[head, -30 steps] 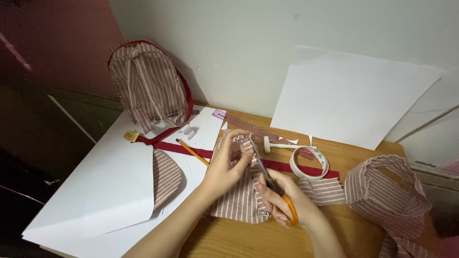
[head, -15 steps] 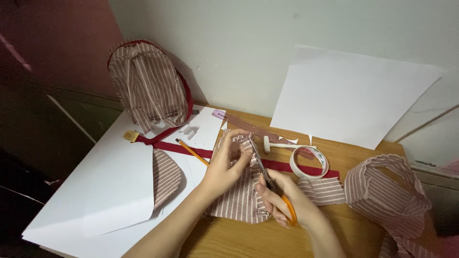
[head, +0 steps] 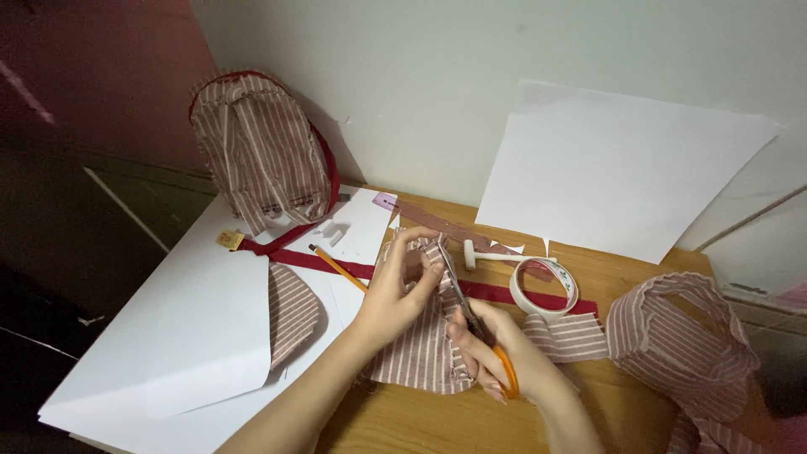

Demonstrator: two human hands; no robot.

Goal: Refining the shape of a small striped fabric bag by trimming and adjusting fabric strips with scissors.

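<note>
Striped fabric piece (head: 424, 357), red-and-white, lying on the wooden table (head: 626, 403) near its front edge, upper edge lifted. Left hand (head: 402, 290): fingers curled, pinching the raised upper edge of the fabric piece between thumb and fingertips. Right hand (head: 496, 357): closed around the orange handles of the scissors (head: 471, 315), whose blades point away from the person and meet the fabric edge just beside the left fingertips; how far the blades stand apart cannot be told. Striped fabric bag (head: 681, 336), right of the hands, mouth open upward, contents not visible. Striped backpack-shaped fabric form (head: 261, 151) with red trim, standing upright against the wall at the back left; interior not visible. Red ribbon strip (head: 328, 262), running across the table behind the hands. Tape roll (head: 542, 286), white, lying flat on the ribbon. Pencil (head: 336, 267), orange-yellow, lying across the ribbon just left of the left hand. White paper sheets (head: 168, 336), covering the left part of the table, with a second striped fabric cutting (head: 294, 311) partly under one sheet. Large white sheet (head: 622, 168), leaning against the wall at the back right.
</note>
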